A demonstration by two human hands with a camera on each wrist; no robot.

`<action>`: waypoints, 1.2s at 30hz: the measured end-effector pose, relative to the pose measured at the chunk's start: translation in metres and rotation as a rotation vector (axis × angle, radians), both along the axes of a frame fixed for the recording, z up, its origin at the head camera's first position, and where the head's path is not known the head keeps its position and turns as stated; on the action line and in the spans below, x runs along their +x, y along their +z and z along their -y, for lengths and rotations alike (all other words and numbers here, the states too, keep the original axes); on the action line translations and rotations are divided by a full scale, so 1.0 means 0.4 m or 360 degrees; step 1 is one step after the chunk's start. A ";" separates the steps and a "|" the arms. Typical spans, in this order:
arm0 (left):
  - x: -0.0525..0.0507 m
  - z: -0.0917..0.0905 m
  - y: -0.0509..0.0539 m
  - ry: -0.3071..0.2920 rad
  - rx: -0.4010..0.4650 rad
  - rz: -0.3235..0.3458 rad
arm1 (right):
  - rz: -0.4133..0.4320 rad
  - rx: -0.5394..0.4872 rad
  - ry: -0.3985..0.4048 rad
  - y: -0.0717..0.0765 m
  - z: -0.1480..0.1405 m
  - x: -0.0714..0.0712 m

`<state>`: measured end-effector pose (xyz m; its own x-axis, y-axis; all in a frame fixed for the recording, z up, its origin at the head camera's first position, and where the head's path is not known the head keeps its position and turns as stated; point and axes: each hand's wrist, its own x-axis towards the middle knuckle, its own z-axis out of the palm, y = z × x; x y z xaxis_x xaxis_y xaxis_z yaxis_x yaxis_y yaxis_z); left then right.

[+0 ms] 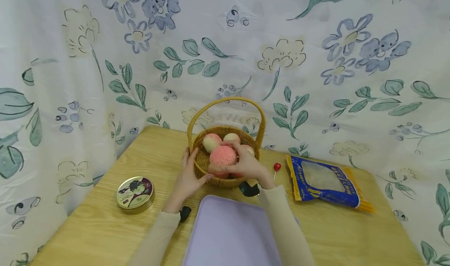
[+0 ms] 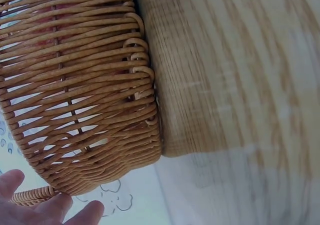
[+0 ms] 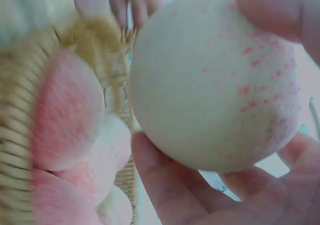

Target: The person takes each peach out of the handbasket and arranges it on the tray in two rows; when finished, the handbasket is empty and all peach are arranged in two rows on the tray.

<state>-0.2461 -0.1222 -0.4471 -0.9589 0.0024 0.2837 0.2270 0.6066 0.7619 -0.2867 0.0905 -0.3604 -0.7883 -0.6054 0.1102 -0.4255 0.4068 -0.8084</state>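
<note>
Head view: right hand (image 1: 247,163) grasped a pink-and-cream, peach-like ball (image 1: 223,156) over a round, tan wicker basket (image 1: 225,183).
Left hand (image 1: 187,182): spread, touching the basket's side, not clasping.
Ball: round; could have slipped if grip loosened.
Basket: could have tipped if the ball caught its arched wicker handle (image 1: 228,99).
Other pink-and-cream balls (image 1: 212,142): could have rolled if knocked.

Basket (image 1: 220,183): woven tan wicker, arched handle, upright. Peach-like ball (image 1: 224,155): round, pink on one face, flecked cream on another, held above the basket. Similar balls (image 1: 211,142): pink-and-cream, grouped inside the basket.
</note>
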 end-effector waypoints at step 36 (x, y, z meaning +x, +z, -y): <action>0.003 0.001 0.007 -0.0019 -0.0018 0.0045 | -0.0003 0.0308 0.0249 -0.091 -0.038 0.161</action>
